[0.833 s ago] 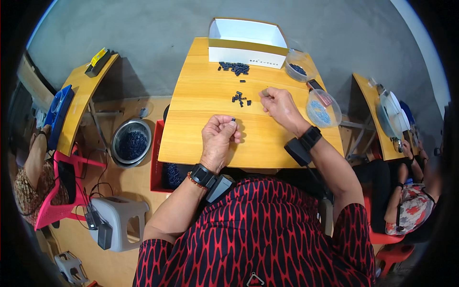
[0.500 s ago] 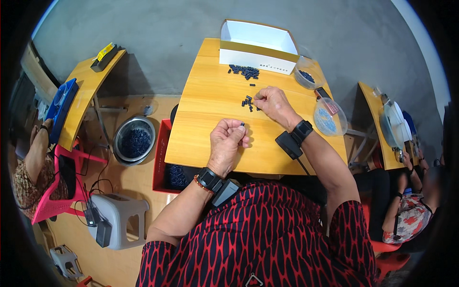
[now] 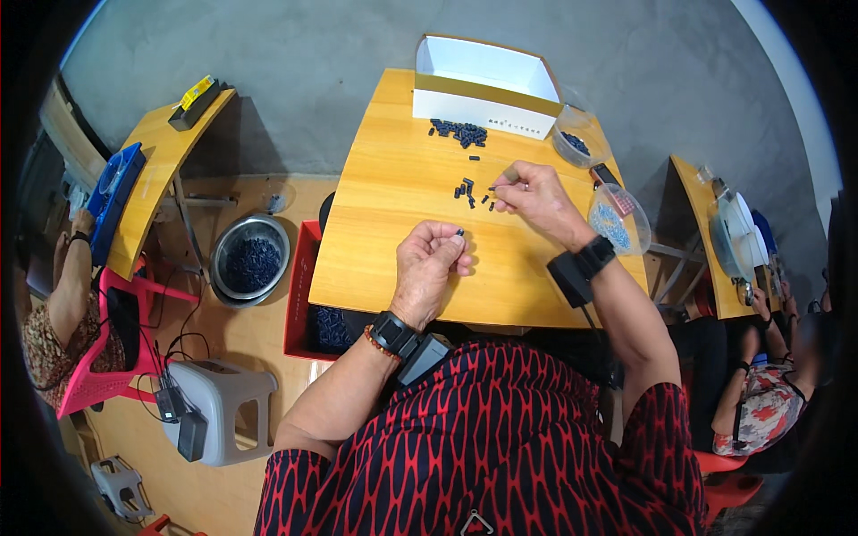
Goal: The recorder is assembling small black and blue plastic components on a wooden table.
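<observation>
A tiny dark piece [image 3: 459,233] is pinched at the fingertips of the left hand [image 3: 431,266], which is curled up loosely over the middle of the yellow wooden table [image 3: 375,241]. The fingers are bunched together around that piece, thumb against forefinger.

Over on the right hand [image 3: 534,198], something small and pale-tipped [image 3: 509,174] is gripped between thumb and fingers, which are closed on it; what exactly it is can't be made out. That hand is held just beside a loose scatter of small dark parts [image 3: 474,190] lying on the tabletop.

Further back, a bigger heap of the same dark parts [image 3: 459,132] is piled right in front of a white open cardboard box [image 3: 487,82]. Two clear plastic tubs [image 3: 572,143] are parked near the table's right edge, one with dark bits, one with paler stuff.

On the floor to the left, a metal bowl [image 3: 251,261] full of dark parts is seen next to a red crate [image 3: 304,295]. Black wrist bands are worn on both arms.
</observation>
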Tool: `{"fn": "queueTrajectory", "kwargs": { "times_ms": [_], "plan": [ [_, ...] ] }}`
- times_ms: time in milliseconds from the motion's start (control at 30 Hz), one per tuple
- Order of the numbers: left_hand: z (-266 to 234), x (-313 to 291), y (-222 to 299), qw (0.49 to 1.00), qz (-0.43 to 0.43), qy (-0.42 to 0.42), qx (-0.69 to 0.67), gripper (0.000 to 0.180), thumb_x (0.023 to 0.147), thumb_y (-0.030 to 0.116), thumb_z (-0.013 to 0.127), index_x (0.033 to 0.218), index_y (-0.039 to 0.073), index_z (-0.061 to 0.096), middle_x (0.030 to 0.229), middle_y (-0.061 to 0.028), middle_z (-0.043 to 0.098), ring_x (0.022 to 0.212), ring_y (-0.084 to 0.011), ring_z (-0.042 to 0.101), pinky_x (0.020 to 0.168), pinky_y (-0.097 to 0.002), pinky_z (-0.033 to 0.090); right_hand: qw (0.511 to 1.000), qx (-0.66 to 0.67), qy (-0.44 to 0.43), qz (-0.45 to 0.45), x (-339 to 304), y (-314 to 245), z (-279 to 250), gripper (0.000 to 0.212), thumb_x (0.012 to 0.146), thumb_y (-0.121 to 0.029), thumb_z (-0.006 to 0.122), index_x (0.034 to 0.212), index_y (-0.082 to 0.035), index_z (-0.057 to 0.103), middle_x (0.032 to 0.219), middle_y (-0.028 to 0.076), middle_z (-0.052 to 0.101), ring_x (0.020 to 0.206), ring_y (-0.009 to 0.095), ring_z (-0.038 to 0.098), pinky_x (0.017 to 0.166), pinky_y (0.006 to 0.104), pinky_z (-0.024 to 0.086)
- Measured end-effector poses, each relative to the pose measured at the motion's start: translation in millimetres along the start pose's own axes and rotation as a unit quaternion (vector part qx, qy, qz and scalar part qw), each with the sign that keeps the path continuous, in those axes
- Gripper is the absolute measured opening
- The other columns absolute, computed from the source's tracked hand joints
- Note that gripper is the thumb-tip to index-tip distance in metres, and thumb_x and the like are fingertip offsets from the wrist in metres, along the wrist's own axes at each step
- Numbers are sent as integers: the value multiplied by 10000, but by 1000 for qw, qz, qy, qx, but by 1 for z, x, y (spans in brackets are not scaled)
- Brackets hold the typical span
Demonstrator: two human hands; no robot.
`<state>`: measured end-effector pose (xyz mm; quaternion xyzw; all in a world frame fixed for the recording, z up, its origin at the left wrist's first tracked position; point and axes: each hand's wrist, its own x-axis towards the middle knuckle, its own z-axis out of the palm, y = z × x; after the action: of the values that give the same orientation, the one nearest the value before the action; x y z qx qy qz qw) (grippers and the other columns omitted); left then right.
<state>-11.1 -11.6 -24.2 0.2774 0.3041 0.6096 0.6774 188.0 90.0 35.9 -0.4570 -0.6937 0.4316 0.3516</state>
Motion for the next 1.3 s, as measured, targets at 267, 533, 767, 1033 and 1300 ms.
{"fn": "queueTrajectory", "kwargs": {
  "times_ms": [267, 533, 767, 1033, 1300],
  "plan": [
    [2, 2, -6, 999, 3, -16, 48, 77, 972, 15, 636, 1040, 17, 601, 885, -74, 671, 725, -127, 651, 650, -257, 561, 986, 118, -88, 74, -48, -6, 9, 94, 923, -60, 687, 945, 26, 654, 815, 100, 707, 759, 155, 730, 650, 248, 575],
    [3, 3, -14, 989, 60, -1, 136, 44, 977, -17, 601, 1011, -1, 578, 873, -63, 657, 719, -122, 637, 657, -264, 548, 993, 66, -91, 29, -57, -10, 39, 110, 961, -72, 644, 946, 36, 632, 794, 85, 684, 658, 113, 661, 618, 254, 549],
    [6, 1, -10, 993, 47, -8, 108, 39, 991, -8, 589, 1015, 1, 559, 875, -75, 658, 709, -118, 630, 645, -262, 547, 996, 65, -57, -17, -64, -12, 49, 127, 974, -72, 634, 982, 55, 642, 807, 79, 699, 689, 107, 668, 646, 242, 538],
    [3, 0, -10, 998, 45, -35, 3, 49, 1003, 6, 587, 1043, 0, 559, 881, -97, 678, 716, -135, 646, 650, -265, 556, 988, 151, -23, 1, -65, -2, 57, 145, 994, -97, 638, 1039, 39, 663, 868, 66, 720, 719, 82, 667, 647, 220, 528],
    [6, -3, -2, 1000, 12, -17, 1, 74, 979, 4, 623, 1048, -7, 597, 892, -90, 683, 690, -127, 638, 629, -258, 548, 995, 82, 21, -57, -60, -6, 52, 131, 986, -85, 636, 1037, 34, 659, 890, 55, 709, 764, 89, 671, 655, 234, 550]
  ]
}}
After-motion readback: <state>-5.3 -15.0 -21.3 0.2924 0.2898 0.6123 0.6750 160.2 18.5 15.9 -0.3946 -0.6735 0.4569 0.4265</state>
